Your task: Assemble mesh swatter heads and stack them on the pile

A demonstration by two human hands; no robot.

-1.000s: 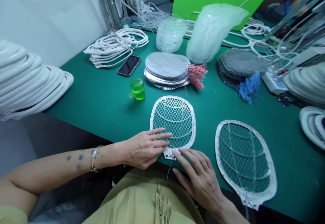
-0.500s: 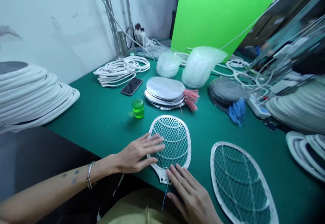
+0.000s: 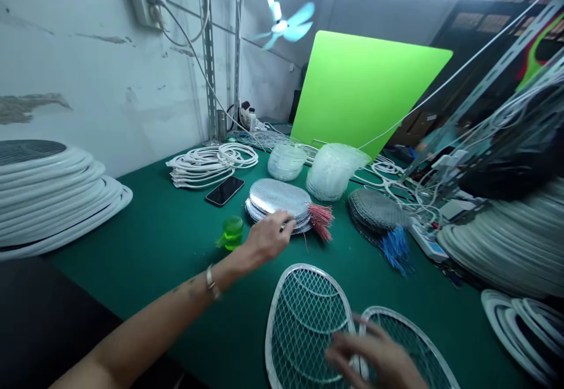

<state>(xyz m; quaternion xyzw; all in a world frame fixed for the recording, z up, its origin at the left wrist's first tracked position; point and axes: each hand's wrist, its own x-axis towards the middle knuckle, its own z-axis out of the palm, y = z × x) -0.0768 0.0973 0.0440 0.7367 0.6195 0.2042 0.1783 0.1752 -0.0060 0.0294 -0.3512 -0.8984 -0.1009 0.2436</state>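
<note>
- Along the bench's near edge, the left hand (image 3: 267,239) reaches forward with its fingers bent and closing over the near rim of a stack of silver mesh discs (image 3: 275,196); it touches the stack, but whether it has a firm grip I cannot tell.
- Pink wires (image 3: 321,221) fan out from that stack's right side.
- Near the bench's front corner, the right hand (image 3: 374,356) is blurred, half open with spread, curved fingers, and hangs over two white bug-zapper racket frames; any contact with them is hard to tell.
- Those frames lie side by side, almost touching: the left frame (image 3: 304,318) and the right frame (image 3: 396,327), both cut off by the bottom of the view.
- Just left of the silver stack stands a green glass cup (image 3: 232,233), with a black smartphone (image 3: 224,191) behind it.
- Toward the back edge of the green bench (image 3: 132,260) lie white cable bundles (image 3: 211,166) and clear plastic stacks (image 3: 333,171).
- Right of the silver stack sits grey mesh (image 3: 374,213) with blue wires (image 3: 396,251).
</note>
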